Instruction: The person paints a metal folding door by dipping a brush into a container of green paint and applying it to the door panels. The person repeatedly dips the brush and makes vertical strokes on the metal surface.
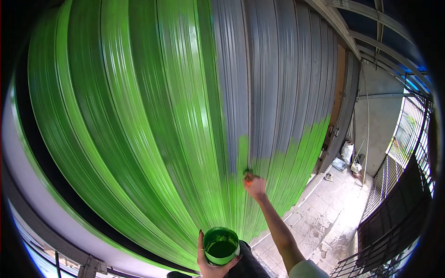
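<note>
My right hand (255, 186) is closed around a paintbrush (248, 175), its bristles against the ribbed metal shutter (264, 92). Fresh green paint (243, 150) makes a short upright streak just above the brush. Low in the view, my left hand (208, 266) grips a tub of green paint (221, 245) from below and the side, thumb up along its wall. Dark green paint lies inside the tub. The shutter is green on the left and along its lower right, and grey in the upper middle and right.
A tiled floor (320, 213) runs along the foot of the shutter at right. White bags (346, 152) and small items lie by the far wall (378, 109). Metal grilles (375, 190) stand on the right side. A beam frame (371, 14) crosses overhead.
</note>
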`<act>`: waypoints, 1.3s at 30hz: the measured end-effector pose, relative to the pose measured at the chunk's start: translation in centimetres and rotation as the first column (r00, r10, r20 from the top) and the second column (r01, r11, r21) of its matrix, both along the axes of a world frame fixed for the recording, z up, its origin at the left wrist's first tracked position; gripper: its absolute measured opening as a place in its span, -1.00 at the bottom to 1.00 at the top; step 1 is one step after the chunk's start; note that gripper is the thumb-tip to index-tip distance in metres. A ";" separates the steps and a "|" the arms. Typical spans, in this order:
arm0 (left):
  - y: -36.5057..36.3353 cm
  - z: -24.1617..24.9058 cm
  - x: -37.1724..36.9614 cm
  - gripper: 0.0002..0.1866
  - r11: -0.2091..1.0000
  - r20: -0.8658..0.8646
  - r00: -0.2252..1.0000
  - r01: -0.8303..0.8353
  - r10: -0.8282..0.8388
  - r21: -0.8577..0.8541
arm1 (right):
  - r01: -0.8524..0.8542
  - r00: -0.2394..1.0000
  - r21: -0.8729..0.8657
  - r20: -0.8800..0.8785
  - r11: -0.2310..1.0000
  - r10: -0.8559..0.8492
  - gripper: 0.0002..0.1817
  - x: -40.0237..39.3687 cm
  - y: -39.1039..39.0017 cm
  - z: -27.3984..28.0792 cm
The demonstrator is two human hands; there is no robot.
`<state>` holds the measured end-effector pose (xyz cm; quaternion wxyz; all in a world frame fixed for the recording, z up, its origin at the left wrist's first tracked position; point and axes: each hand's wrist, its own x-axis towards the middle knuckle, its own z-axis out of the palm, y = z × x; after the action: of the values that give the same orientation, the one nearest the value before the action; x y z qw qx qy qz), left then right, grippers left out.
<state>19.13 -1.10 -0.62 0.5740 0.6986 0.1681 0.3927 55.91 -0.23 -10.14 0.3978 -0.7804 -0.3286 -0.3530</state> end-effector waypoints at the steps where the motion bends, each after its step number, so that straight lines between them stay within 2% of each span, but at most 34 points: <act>1: -0.1 0.1 0.0 0.08 1.000 0.009 1.000 -0.006 0.006 0.005 | 0.014 0.999 0.026 0.041 1.000 -0.015 -0.87 0.4 0.2 2.3; 3: -0.2 0.2 0.0 0.09 1.000 0.018 1.000 -0.014 0.013 0.028 | -0.047 0.995 0.124 0.090 0.991 0.036 -0.80 -0.2 -0.4 6.9; 6: 0.0 0.1 0.1 0.09 0.998 0.008 1.000 -0.017 0.017 0.055 | -0.192 0.908 0.372 0.418 0.908 0.021 -0.69 -0.9 -0.4 10.5; 8: 0.2 -0.4 0.1 0.09 0.999 -0.010 1.000 -0.011 0.011 0.041 | -0.128 0.936 0.240 0.350 0.962 0.037 -0.68 -1.0 -0.6 7.8; 11: 0.4 -1.8 0.8 0.19 1.000 0.108 0.994 -0.015 0.016 -0.007 | -0.069 0.984 0.070 0.171 0.995 0.057 -0.66 -1.5 -0.8 0.4; 14: 0.7 -2.0 0.8 0.19 1.000 0.116 0.993 -0.018 0.016 0.014 | -0.064 0.997 0.014 0.039 0.998 0.063 -0.74 -2.1 -0.8 -5.4; 17: 0.6 -1.6 -0.4 0.03 0.996 -0.112 0.992 -0.056 0.065 0.076 | -0.036 0.994 -0.090 -0.103 0.995 0.027 -0.84 -2.1 -0.7 -6.8; 19: 0.1 -0.5 -0.4 -0.04 0.996 -0.044 0.996 -0.073 0.076 0.057 | -0.033 0.990 -0.115 -0.143 0.993 0.016 -0.85 -1.3 -0.2 -4.6; 20: 0.0 0.0 -0.2 -0.07 0.995 -0.005 0.996 -0.084 0.084 0.051 | -0.008 0.997 -0.071 -0.083 0.997 0.002 -0.84 -0.5 0.2 -2.7; 23: 0.6 -3.1 -0.4 -0.11 0.998 -0.071 0.996 -0.060 0.062 0.028 | -0.002 1.000 0.056 0.024 0.998 0.001 -0.84 0.4 0.5 6.6; 25: 0.5 -2.7 -0.5 -0.11 0.999 -0.068 0.996 -0.052 0.053 0.016 | 0.000 0.994 0.148 0.107 0.989 -0.016 -0.85 -0.3 0.2 12.3; 28: -0.1 -1.6 -0.5 -0.11 0.996 -0.036 0.996 -0.080 0.081 0.028 | -0.113 0.915 0.383 0.400 0.917 -0.054 -0.77 -1.4 -0.3 17.2; 30: -0.3 -0.6 -0.4 -0.11 0.995 0.000 0.996 -0.091 0.091 0.036 | -0.127 0.903 0.341 0.429 0.931 -0.034 -0.72 -1.3 -0.4 16.2; 32: -0.5 0.1 -0.4 -0.12 0.996 0.041 0.996 -0.082 0.080 0.033 | -0.107 0.906 0.256 0.423 0.961 -0.012 -0.68 -1.0 -0.4 12.8; 33: -0.3 -0.4 -0.1 -0.02 0.998 0.076 0.995 -0.061 0.060 0.018 | -0.084 0.915 0.191 0.404 0.978 -0.001 -0.67 -0.5 -0.2 10.0; 35: 0.1 -2.0 0.5 0.20 1.000 0.146 0.989 -0.018 0.019 -0.011 | -0.074 0.950 0.063 0.309 0.995 0.051 -0.68 -0.4 -0.7 4.1; 38: 0.4 -2.1 0.5 0.20 1.000 0.143 0.990 -0.019 0.020 -0.007 | -0.098 0.986 0.011 0.137 0.995 0.095 -0.81 -0.9 -1.2 -1.2; 39: 0.3 -1.7 0.2 0.10 1.000 0.078 0.997 -0.024 0.024 -0.001 | -0.106 0.992 -0.024 0.065 0.994 0.107 -0.84 -1.5 -1.4 -1.8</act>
<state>19.32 -0.79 -2.33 0.5752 0.6808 0.1539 0.4267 54.44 -1.64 -11.90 0.3970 -0.7537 -0.3863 -0.3536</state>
